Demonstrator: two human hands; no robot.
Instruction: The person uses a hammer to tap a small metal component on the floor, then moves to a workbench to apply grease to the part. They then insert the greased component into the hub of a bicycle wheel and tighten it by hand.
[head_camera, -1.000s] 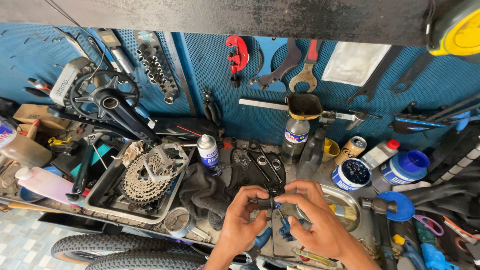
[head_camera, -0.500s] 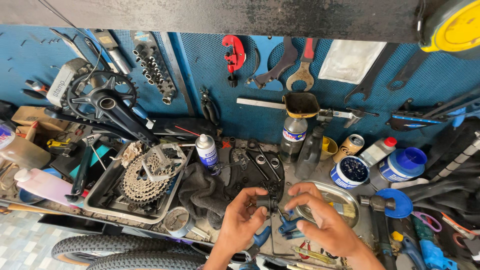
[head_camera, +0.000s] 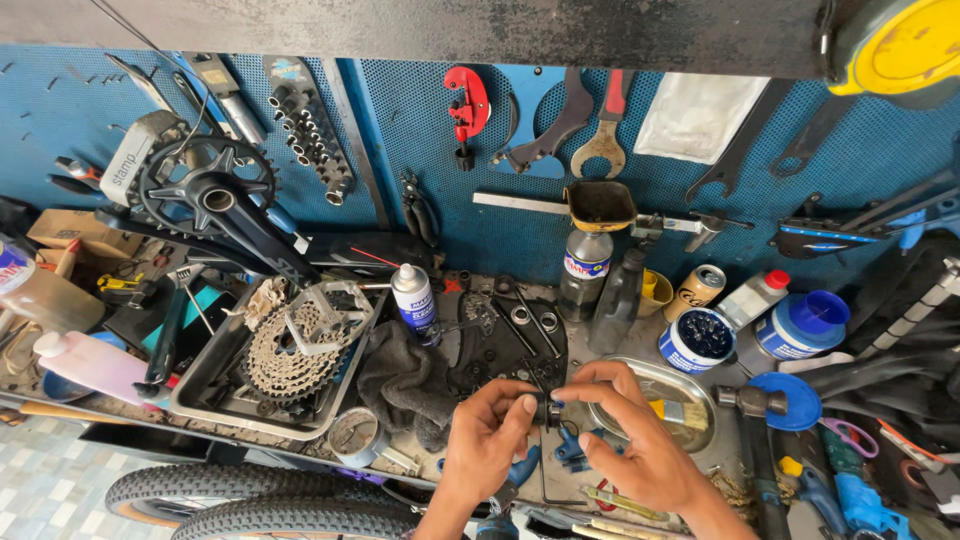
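Both my hands meet over the workbench at the bottom centre. My left hand (head_camera: 487, 440) and my right hand (head_camera: 630, 440) pinch a small black cylindrical part (head_camera: 549, 410) between thumbs and fingertips, held above the bench. Just beyond it lies a black mat (head_camera: 505, 345) with small rings and loose metal parts. A dark rag (head_camera: 405, 380) lies to the left of my left hand. A round metal bowl (head_camera: 690, 385) with a brush in it sits right behind my right hand.
A grey tray (head_camera: 205, 390) holds a cassette sprocket (head_camera: 290, 355) at left. A white spray can (head_camera: 414, 302), a bottle (head_camera: 583, 270), tins and a blue tub (head_camera: 800, 325) stand behind. A crank (head_camera: 215, 195) and tools hang on the blue pegboard. A hammer (head_camera: 755, 420) lies at right; a tyre (head_camera: 280, 495) below.
My hands have shifted slightly right and down with the small black part still between them; the fingers have closed in on it more tightly.
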